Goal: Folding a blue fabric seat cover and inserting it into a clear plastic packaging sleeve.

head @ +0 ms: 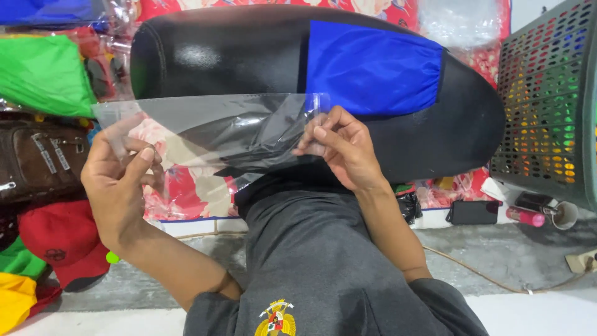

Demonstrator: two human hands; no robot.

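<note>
Lying over grey floor point(497, 255), floral mat point(186, 193) beneath black cushion point(249, 56).

One clear plastic bag point(211, 121), one red cap point(65, 239), one green basket point(547, 99)

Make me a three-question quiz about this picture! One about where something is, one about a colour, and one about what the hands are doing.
1. Where is the red cap?
A. Low on the left
B. In the basket
C. On the black cushion

2. What colour is the cloth sleeve on the black cushion?
A. Yellow
B. Blue
C. White

3. How is the clear plastic bag held?
A. Lying alone on the floor
B. Pinched by both hands
C. By one hand only

Answers: 1 A, it lies by the left edge, under the brown bag. 2 B, the sleeve is bright blue. 3 B, the left hand and right hand each grip an end.
</note>
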